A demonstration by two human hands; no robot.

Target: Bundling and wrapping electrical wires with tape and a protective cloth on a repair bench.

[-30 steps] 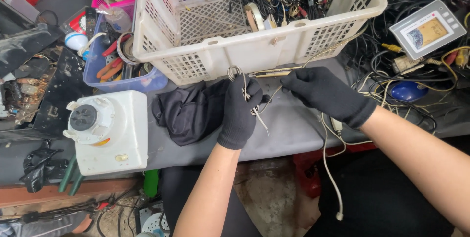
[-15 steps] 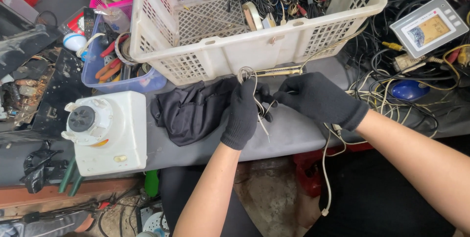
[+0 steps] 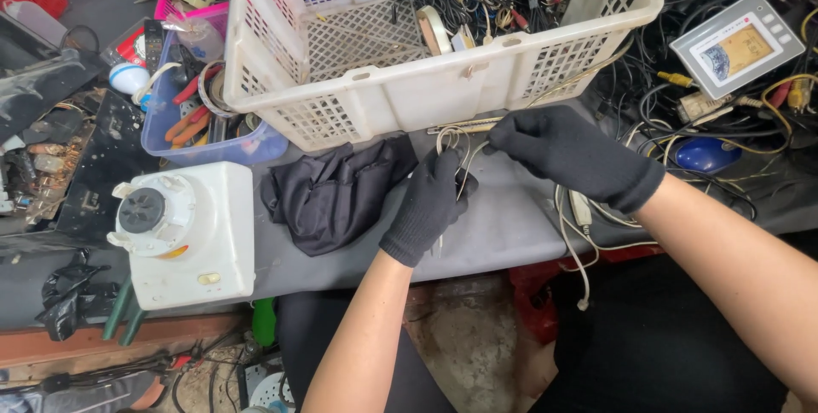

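Both my hands are in black gloves, working right in front of the white plastic basket. My left hand is closed, fingers pinched on a loop of thin pale cable just below the basket's front wall. My right hand is curled shut on the same cable, just right of the left, the two hands near each other but not touching. The cable runs off right of the basket front, over the desk edge, its end dangling loose below. The desk is grey and cluttered; the basket sits on it, full of tangled wires and plugs. Left of the basket front lies a crumpled black cloth, touching my left hand's side, can't tell if overlapped. Further left of the basket, a white boxy appliance with a round dial on top. Behind that, against the basket's left side, a blue tray with pliers and small tools. Right of the basket, a heap of dark cables, a small grey device with a screen and a blue mouse. Below the desk edge, bare dirty floor and my dark trousers.
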